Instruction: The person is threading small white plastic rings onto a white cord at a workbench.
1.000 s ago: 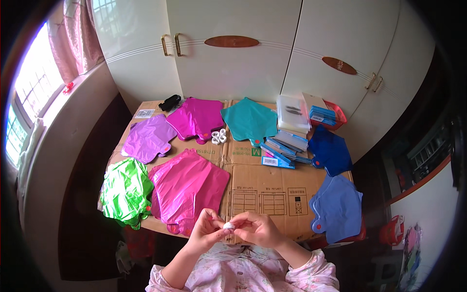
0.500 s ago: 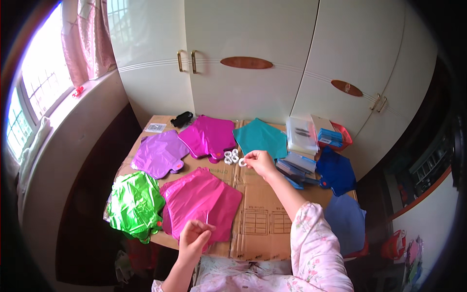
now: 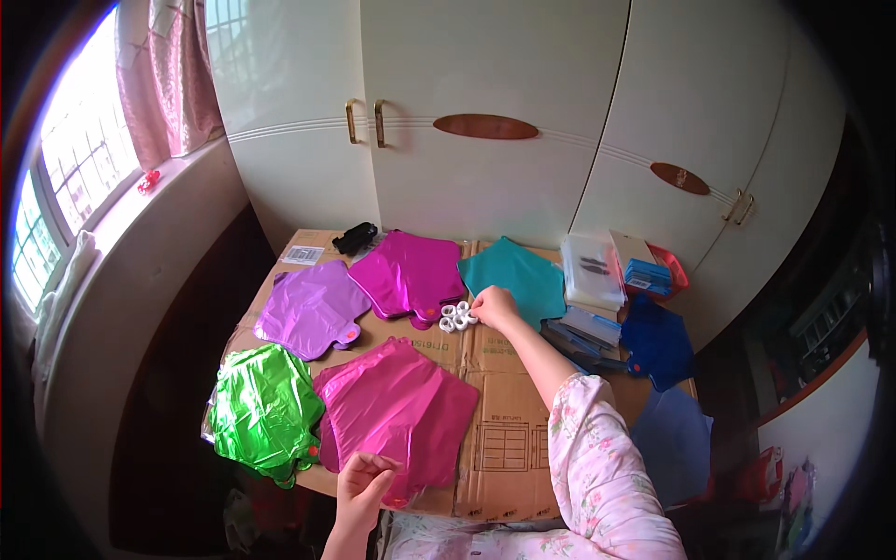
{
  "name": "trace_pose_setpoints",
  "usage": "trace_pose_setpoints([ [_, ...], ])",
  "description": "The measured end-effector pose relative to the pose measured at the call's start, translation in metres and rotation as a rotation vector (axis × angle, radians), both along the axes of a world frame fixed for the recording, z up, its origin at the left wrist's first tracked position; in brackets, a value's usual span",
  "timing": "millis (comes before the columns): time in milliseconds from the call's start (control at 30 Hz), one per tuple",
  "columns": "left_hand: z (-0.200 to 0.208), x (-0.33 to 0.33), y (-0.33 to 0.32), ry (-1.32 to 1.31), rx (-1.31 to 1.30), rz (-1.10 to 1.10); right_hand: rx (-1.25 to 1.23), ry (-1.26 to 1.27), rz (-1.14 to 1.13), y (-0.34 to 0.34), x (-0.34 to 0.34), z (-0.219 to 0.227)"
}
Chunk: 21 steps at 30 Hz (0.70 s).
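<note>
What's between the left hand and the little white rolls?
Between the left hand and the white rolls lie the pink sheet, then some cardboard, in the head view.

Flattened brown cardboard [image 3: 509,397] forms the surface. On it lie a glossy green foil stack [image 3: 264,408], hot-pink foil sheets [image 3: 406,397], a lilac foil stack [image 3: 311,308], a magenta foil stack [image 3: 411,273], teal sheets [image 3: 518,280], dark-blue sheets [image 3: 661,343], clustered small white rings [image 3: 461,324], a black object [image 3: 355,239], clear plastic sleeves [image 3: 588,271] and, nearer, flat blue-and-white packets [image 3: 594,325].
</note>
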<state>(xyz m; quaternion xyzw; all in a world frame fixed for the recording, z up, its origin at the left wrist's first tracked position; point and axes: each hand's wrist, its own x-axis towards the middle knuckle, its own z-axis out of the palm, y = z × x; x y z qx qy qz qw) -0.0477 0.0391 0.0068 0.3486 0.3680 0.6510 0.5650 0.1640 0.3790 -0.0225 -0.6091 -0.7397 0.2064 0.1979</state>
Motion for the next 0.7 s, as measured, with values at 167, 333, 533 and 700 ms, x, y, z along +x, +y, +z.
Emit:
trace_pose_setpoints([
  [167, 0.005, 0.004, -0.002, 0.010, -0.009, -0.010, -0.014, 0.043, 0.005, -0.002, 0.003, -0.001],
  [333, 0.003, 0.010, -0.005, 0.021, 0.023, -0.061, -0.005, 0.112, 0.050, 0.001, 0.035, -0.005],
  [533, 0.024, 0.010, -0.034, 0.727, 0.162, -0.648, -0.100, 0.604, 0.253, -0.146, 0.060, 0.091],
  [700, -0.050, 0.035, -0.055, 1.212, 0.201, -0.600, -0.331, 0.625, 0.792, -0.307, 0.101, 0.112],
])
